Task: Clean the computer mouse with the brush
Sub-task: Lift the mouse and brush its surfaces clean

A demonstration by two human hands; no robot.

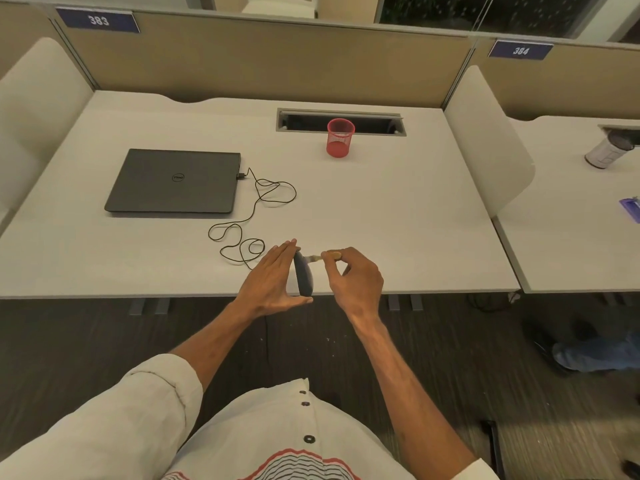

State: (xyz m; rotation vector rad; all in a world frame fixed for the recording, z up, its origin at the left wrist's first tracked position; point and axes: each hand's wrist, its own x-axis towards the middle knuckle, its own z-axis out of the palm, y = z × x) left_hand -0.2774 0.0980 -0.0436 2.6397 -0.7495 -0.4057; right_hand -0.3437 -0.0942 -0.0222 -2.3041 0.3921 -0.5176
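A dark computer mouse [304, 276] stands on its side near the desk's front edge. My left hand [273, 278] holds it between straight fingers at its far end and the thumb under its near end. My right hand [356, 278] pinches a small brush [325, 256] with a pale wooden handle. The brush's bristles touch the mouse's far right side. The mouse's black cable [249, 216] loops across the desk to the laptop's side.
A shut dark laptop [175, 181] lies at the left of the white desk [398, 220]. A red mesh cup [340, 137] stands at the back by a cable slot [341, 121]. Padded dividers flank the desk. Someone's shoe and leg show on the floor at right.
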